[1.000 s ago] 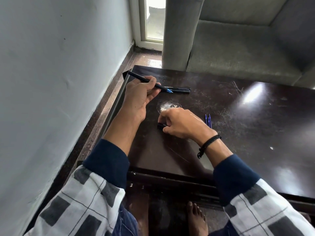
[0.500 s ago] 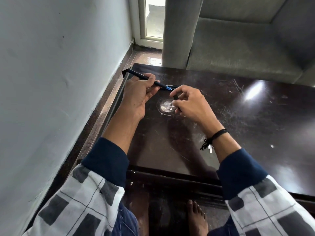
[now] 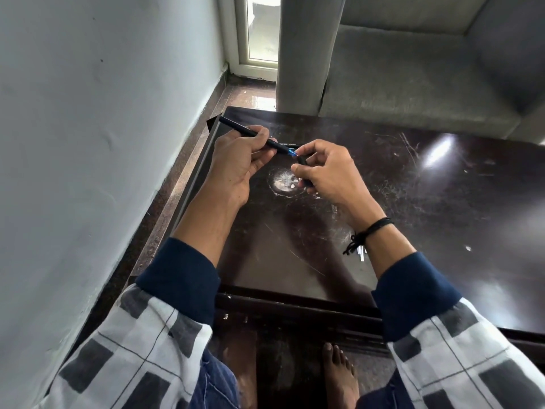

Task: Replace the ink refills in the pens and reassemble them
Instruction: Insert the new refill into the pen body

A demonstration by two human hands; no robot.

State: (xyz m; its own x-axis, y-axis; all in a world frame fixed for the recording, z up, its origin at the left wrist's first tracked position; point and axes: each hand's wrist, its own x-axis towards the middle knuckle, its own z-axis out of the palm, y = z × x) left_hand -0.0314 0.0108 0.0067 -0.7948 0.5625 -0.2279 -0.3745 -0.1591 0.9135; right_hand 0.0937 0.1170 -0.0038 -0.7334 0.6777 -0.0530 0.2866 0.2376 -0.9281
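Note:
My left hand (image 3: 240, 163) grips a black pen barrel (image 3: 236, 127) that slants from the table's far left corner down to the right, and a blue refill tip (image 3: 291, 153) sticks out of its end. My right hand (image 3: 326, 172) pinches a small black pen piece (image 3: 303, 160) just right of that blue tip, almost touching it. Another black pen (image 3: 287, 144) lies flat on the dark table (image 3: 427, 216) behind my fingers, mostly hidden. Under my right wrist the ends of loose refills (image 3: 361, 252) show.
A pale round scuff (image 3: 284, 183) marks the table below my hands. A grey-white wall runs along the left, close to the table edge. A grey sofa (image 3: 413, 69) stands behind the table. My bare feet (image 3: 339, 376) are on the floor below the near edge.
My right hand lifted from the table near the refills with a small black piece and moved up and left to the pen's blue tip. My left hand kept the barrel nearly still.

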